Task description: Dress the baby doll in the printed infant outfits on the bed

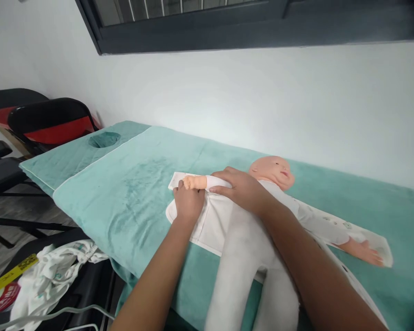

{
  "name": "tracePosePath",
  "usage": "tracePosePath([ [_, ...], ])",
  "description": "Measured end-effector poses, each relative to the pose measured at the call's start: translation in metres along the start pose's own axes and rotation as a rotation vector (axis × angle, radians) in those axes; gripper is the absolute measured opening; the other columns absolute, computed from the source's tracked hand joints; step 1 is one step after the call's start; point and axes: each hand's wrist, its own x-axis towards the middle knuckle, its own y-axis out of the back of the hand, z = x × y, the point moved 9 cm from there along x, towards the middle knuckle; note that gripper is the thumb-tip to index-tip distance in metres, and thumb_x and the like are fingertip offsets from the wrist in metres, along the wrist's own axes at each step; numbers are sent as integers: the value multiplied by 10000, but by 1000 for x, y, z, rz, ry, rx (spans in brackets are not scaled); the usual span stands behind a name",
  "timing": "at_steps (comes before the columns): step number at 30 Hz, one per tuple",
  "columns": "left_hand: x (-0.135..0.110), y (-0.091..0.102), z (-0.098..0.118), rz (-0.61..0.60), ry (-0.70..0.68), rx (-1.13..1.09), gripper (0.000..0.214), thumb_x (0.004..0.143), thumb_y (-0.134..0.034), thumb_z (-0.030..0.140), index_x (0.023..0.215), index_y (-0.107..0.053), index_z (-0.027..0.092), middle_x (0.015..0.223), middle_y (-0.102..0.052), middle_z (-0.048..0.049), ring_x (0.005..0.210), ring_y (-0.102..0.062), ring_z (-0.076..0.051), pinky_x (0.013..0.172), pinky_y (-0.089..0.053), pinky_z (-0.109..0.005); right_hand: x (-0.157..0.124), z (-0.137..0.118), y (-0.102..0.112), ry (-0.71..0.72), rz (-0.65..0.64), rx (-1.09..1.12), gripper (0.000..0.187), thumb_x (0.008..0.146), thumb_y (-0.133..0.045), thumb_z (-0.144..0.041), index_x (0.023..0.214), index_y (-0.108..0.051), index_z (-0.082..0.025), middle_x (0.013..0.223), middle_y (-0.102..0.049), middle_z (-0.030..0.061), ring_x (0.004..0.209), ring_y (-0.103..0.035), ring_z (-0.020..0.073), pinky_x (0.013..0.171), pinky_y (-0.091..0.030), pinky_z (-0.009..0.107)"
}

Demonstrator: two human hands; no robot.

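A baby doll [243, 243] with a soft whitish cloth body lies on its back, its head turned to the right. Beneath it a white baby garment [212, 225] is spread out, its sleeves reaching to both sides. My right hand [243, 188] is closed around the upper part of the doll's left-side arm, thumb in front. Beside that arm's bare plastic forearm [195, 182], my left hand [189, 202] is closed at the garment's sleeve; its fingertips are partly hidden. The other doll arm [360, 249] lies stretched over the right sleeve.
A teal padded bed [124, 184] with a face hole [104, 139] carries everything. At lower left, a crumpled white printed cloth [55, 276] and a cable [69, 310] lie by a yellow strip [12, 276]. Black-and-red chairs [55, 122] stand behind; a white wall [193, 96] borders the bed.
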Motion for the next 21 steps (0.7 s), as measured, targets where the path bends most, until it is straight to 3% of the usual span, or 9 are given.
tracePosePath([
  [3,-2,12,-18,67,110,-261,177,789,-499,163,839,-668,158,858,-690,-92,858,-614,-247,760,-444,-353,-4,0,2,-10,-13,-55,407,932,-424,-611,1111,-670,-340,1044,-624,17,917,-577,201,849,-411,338],
  [8,-5,10,-37,25,299,-861,175,700,-663,273,836,-669,164,775,-661,-2,708,-586,-144,636,-437,-237,-9,5,6,-64,22,-304,371,949,-442,-520,1037,-715,-285,962,-618,46,887,-562,208,919,-353,380],
  [11,-7,12,-37,58,310,-965,178,695,-693,278,831,-656,169,736,-605,20,677,-554,-119,628,-425,-222,-9,11,7,-128,33,-437,355,943,-464,-472,974,-728,-238,944,-614,67,879,-559,218,924,-337,392],
  [14,-12,24,-18,132,145,-773,105,776,-640,264,846,-657,187,740,-582,19,693,-540,-121,653,-427,-229,-7,14,6,-166,55,-503,338,940,-478,-449,953,-715,-208,961,-619,82,897,-567,227,925,-334,397],
  [18,-28,34,39,144,-238,-471,171,914,-487,224,892,-655,200,853,-614,-23,796,-569,-141,724,-444,-249,-2,7,-4,-118,55,-547,335,954,-460,-433,952,-675,-175,951,-624,107,913,-583,241,898,-350,402],
  [21,-40,34,67,112,-330,-442,190,950,-454,225,931,-642,206,909,-631,-34,845,-585,-145,764,-454,-256,0,0,-12,-82,35,-533,246,947,-447,-313,959,-647,-170,951,-633,113,937,-585,255,867,-369,400],
])
